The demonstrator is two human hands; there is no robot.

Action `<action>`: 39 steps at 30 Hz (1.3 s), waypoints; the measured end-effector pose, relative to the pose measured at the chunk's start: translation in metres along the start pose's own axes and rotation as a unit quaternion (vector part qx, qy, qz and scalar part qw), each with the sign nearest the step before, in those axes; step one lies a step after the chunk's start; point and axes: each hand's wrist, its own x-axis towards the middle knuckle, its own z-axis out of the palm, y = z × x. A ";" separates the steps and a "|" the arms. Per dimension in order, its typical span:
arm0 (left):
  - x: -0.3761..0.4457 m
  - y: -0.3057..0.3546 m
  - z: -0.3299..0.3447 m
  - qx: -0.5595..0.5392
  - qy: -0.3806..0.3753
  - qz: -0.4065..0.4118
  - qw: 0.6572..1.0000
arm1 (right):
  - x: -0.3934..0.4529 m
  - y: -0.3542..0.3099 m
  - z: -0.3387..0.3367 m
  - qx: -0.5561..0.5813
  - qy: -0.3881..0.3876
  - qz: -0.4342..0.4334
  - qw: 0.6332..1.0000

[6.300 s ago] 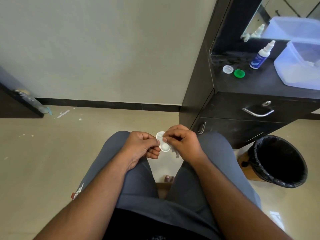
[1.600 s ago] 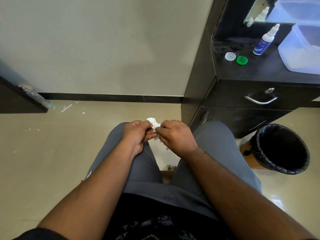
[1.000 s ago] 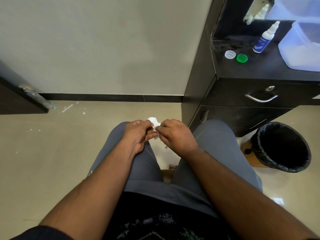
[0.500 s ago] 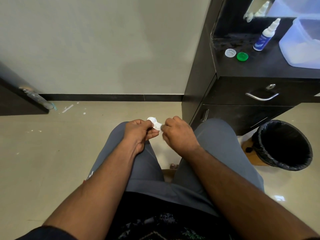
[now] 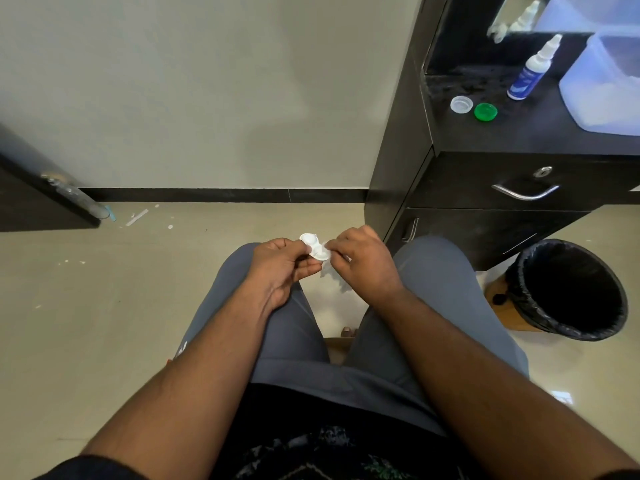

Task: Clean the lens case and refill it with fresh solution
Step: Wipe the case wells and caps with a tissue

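Note:
A white two-well lens case with both wells uncovered is held above my knees. My left hand pinches its left edge. My right hand is just to the right of the case with curled fingers, pinching a small white tissue at the case's edge; most of the tissue is hidden in the hand. On the dark dresser top lie the case's clear cap and green cap, with a white and blue solution bottle standing behind them.
A translucent plastic tub stands at the right of the dresser top, under a mirror. A black-lined waste bin sits on the floor at the right. Drawers with metal handles face my right knee. A dark door edge is at the left.
My right hand has drawn back to the right from the case, so both wells now show. My left hand still holds the case in the same spot.

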 end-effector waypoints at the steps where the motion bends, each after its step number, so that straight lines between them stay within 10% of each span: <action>1: 0.000 -0.001 0.001 0.001 -0.003 0.000 1.000 | 0.001 0.002 0.000 0.006 0.003 0.008 1.000; 7: 0.001 -0.003 0.003 -0.018 -0.009 0.010 1.000 | 0.002 0.003 0.002 0.143 0.037 0.147 0.978; 12: -0.001 -0.005 0.007 -0.016 -0.003 0.031 0.999 | 0.005 0.008 0.002 0.351 0.014 0.297 0.888; 24: -0.006 -0.015 0.021 0.008 0.060 0.086 0.994 | -0.001 -0.005 0.014 0.321 0.079 0.405 0.853; 31: -0.005 -0.015 0.017 0.046 0.064 0.118 0.990 | -0.002 0.003 0.006 0.462 0.129 0.483 0.733; 39: -0.014 -0.013 0.020 0.082 -0.021 0.123 0.989 | 0.006 0.008 0.008 0.468 0.103 0.440 0.760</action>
